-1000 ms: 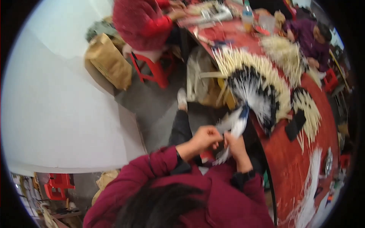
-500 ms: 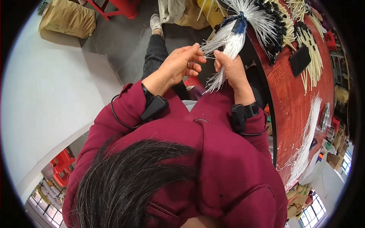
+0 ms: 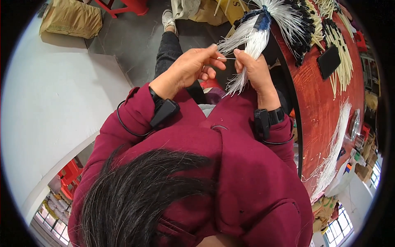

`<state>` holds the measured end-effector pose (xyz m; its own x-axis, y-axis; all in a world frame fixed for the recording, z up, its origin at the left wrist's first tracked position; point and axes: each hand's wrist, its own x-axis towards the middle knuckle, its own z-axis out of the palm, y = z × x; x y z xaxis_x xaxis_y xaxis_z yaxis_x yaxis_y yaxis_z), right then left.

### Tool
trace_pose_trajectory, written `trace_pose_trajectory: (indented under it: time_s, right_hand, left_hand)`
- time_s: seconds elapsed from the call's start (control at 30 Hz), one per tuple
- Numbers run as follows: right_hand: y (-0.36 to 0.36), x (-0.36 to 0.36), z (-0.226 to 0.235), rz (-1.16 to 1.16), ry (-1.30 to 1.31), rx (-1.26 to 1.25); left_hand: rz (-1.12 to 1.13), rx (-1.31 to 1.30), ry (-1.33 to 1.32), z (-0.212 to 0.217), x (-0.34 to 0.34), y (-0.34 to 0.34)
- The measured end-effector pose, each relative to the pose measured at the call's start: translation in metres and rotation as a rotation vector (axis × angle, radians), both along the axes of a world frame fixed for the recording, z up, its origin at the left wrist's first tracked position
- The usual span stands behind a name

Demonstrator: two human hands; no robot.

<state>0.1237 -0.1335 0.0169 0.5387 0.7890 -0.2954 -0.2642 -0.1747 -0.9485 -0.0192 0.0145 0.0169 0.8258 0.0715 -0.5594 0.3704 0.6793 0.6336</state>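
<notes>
A bundle of thin white cords (image 3: pixel 256 42), bound with a dark blue wrap (image 3: pixel 262 19), hangs over the table's edge into my lap. My right hand (image 3: pixel 256 73) is closed round its lower part, the thumb on top and loose cord ends sticking out below. To the left of it, my left hand (image 3: pixel 192 66) pinches a single white cord between thumb and forefinger, its other fingers curled loosely. That cord runs across the short gap to my right hand. Beyond the dark blue wrap, more white strands fan out on the table.
On the reddish table (image 3: pixel 310 103) at right lie a black phone (image 3: pixel 328 61), cream sticks with black ends (image 3: pixel 342 68) and a long heap of white cords (image 3: pixel 334 152). A white table (image 3: pixel 53 103) stands at left, with a brown sack (image 3: pixel 72 20) beyond. Red stools stand on the floor.
The view has shifted slightly. My left hand has drawn a single cord out so that it shows between the two hands; my right hand keeps its grip on the bundle.
</notes>
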Motion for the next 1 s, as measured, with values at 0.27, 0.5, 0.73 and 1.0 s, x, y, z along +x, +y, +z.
trace_pose_trajectory:
  time_s: [0.27,0.5,0.73,1.0]
  right_hand:
    - [-0.001,0.000,0.002,0.009,-0.011,0.008]
    - [0.000,-0.001,-0.001,-0.002,-0.008,0.003]
    - [0.001,0.001,0.001,0.021,0.000,0.003]
    - [0.000,0.000,0.002,0.024,0.019,0.042]
  left_hand:
    - [0.030,0.395,-0.083,0.013,0.000,-0.016]
    - [0.035,0.417,-0.086,0.010,-0.007,-0.011]
    - [0.021,0.316,-0.093,0.006,-0.008,-0.002]
    - [-0.016,0.128,-0.094,-0.002,-0.009,0.001]
